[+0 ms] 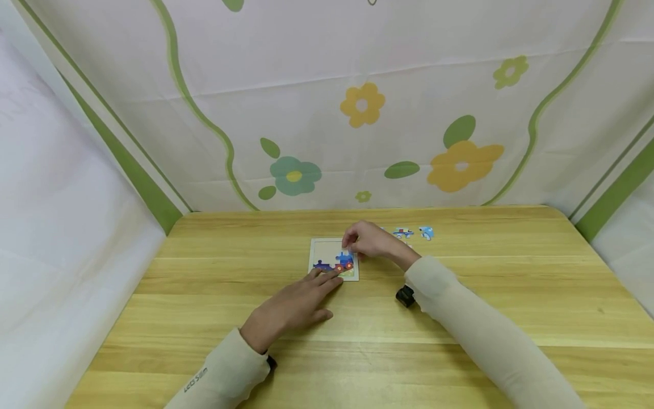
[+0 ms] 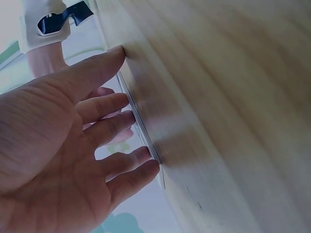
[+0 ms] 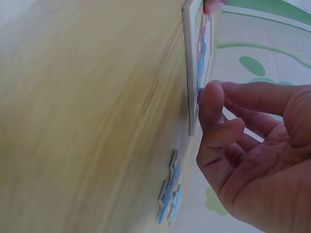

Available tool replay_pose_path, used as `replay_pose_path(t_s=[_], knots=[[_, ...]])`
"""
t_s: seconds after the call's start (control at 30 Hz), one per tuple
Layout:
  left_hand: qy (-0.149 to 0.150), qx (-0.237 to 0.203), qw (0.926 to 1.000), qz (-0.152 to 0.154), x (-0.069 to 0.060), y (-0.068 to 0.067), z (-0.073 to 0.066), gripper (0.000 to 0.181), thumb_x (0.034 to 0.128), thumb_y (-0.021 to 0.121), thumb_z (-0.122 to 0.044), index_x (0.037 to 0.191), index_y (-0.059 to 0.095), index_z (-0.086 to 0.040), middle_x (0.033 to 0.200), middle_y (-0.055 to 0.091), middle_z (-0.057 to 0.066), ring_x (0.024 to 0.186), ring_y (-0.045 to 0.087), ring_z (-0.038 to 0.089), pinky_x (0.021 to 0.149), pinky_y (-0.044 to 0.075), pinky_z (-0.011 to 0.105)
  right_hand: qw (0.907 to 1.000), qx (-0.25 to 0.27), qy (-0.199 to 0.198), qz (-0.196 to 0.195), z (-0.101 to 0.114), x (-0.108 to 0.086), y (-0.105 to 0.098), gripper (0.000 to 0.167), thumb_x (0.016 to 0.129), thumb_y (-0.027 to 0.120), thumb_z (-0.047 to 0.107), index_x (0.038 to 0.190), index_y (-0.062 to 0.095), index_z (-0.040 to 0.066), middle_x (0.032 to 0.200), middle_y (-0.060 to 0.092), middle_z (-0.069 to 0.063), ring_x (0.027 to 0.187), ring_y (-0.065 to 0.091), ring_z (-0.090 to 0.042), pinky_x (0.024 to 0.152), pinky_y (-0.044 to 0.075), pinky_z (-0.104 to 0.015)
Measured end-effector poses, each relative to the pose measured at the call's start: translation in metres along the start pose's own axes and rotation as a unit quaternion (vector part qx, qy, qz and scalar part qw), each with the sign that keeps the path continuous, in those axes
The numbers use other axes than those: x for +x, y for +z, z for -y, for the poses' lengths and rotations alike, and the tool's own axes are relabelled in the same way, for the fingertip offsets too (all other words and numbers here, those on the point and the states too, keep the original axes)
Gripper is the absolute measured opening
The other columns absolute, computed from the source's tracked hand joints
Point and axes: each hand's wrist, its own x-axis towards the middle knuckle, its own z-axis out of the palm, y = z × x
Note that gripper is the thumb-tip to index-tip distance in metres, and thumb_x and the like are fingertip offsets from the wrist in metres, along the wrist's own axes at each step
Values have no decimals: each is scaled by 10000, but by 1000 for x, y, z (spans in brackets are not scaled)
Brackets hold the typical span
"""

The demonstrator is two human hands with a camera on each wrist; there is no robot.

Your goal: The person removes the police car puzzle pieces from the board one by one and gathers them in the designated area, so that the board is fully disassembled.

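Observation:
A square jigsaw puzzle board (image 1: 311, 258) with a pale rim lies on the table, partly filled with joined pieces (image 1: 344, 261) that show a blue and red vehicle with wheels. My left hand (image 1: 301, 307) rests its extended fingers on the board's near edge; the left wrist view shows the fingertips (image 2: 130, 118) along that edge. At the board's upper right, my right hand (image 1: 369, 240) pinches a small jigsaw piece between thumb and fingers. A bluish bit of it shows under the fingertips in the right wrist view, most of it hidden.
Loose jigsaw pieces (image 1: 403, 233) lie on the wooden table (image 1: 490, 272) right of the board, one of them a blue and white piece (image 1: 426, 232). Behind the table hangs a pale curtain (image 1: 306, 113) with flower prints. Black wrist devices (image 1: 405, 296) sit at both sleeves.

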Motion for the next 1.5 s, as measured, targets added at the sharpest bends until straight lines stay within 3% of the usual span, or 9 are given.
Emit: replay_pose_path(t_s=[0.4,0.83,1.17,1.5], knots=[[24,-49,10000,7,-1,-2,-2,650,1045,665,-311,1611,416,-114,1721,323,62,1575,312,399,1195,442,527,9994,182,239,167,0,2,0,232,995,580,-48,1057,797,5,940,736,-115,611,562,-150,587,452,-239],[13,-50,10000,41,-1,-1,-1,647,1044,666,-312,1607,420,-110,1713,337,69,1574,315,392,1198,439,526,9983,524,162,218,-4,5,2,228,959,564,-94,1034,763,-12,895,678,-118,714,568,-165,658,545,-277],[-13,-92,9999,54,-1,-2,-2,645,1046,663,-315,1610,418,-120,1713,338,68,1574,313,395,1198,438,532,9965,788,51,276,-7,4,1,208,940,583,-123,1037,733,-17,740,634,-84,632,575,-172,626,566,-294],[-87,-135,9998,105,0,-2,-2,650,1046,662,-319,1615,412,-130,1717,332,58,1581,300,398,1204,429,540,9966,815,19,147,-7,3,2,189,944,601,-99,1029,741,-5,738,638,-78,647,585,-182,633,559,-301]])
